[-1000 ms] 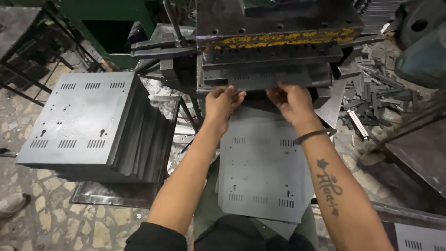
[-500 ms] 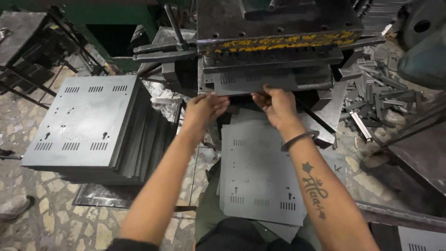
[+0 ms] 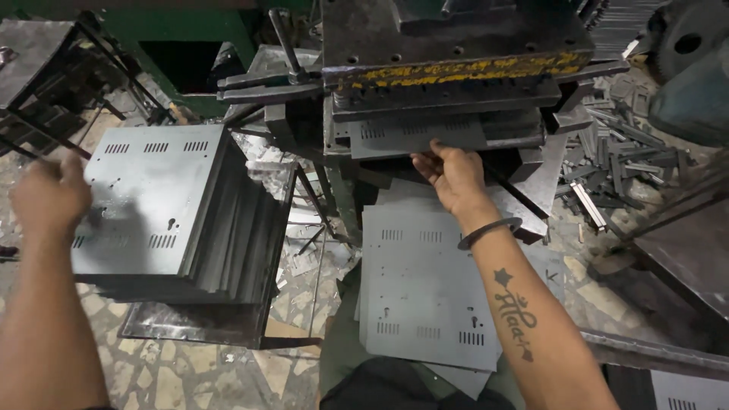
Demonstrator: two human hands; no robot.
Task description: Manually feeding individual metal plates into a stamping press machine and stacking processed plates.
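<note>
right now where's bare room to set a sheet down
Bare metal shows on the sheet stack beside the left hand, and on the punched sheet below the right hand. Crowded: scrap strips right of the press.

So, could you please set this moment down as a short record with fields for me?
setting: metal workshop, seen from the head camera
machine: heavy press with a worn yellow strip along its front
right hand: right hand grips the front edge of a grey slotted sheet lying in the press
left hand: left hand closed, over the left edge of the stack of sheets
below the press: finished sheet lying flat near the person's lap
right side: heap of metal offcuts
</note>
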